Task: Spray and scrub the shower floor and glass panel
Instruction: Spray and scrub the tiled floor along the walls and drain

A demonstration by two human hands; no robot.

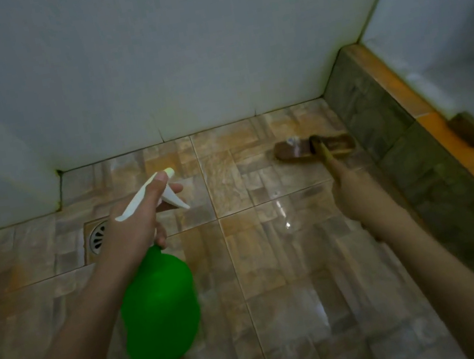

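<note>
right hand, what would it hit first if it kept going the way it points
Likely the brush head on the floor, at the end of the handle the right hand grips; depth is unclear.

Single wide-angle view, worn on the head. Looks forward and steeply down from above onto the shower floor (275,267). Faces the back wall (163,66) across the upper half of the frame, with the tiled kerb (383,123) running down the right side. Sits close to the work: takes in both forearms from the bottom corners, left hand (133,224) left of centre, right hand (354,194) right of centre. Blurs and bends straight lines toward the borders.
</note>
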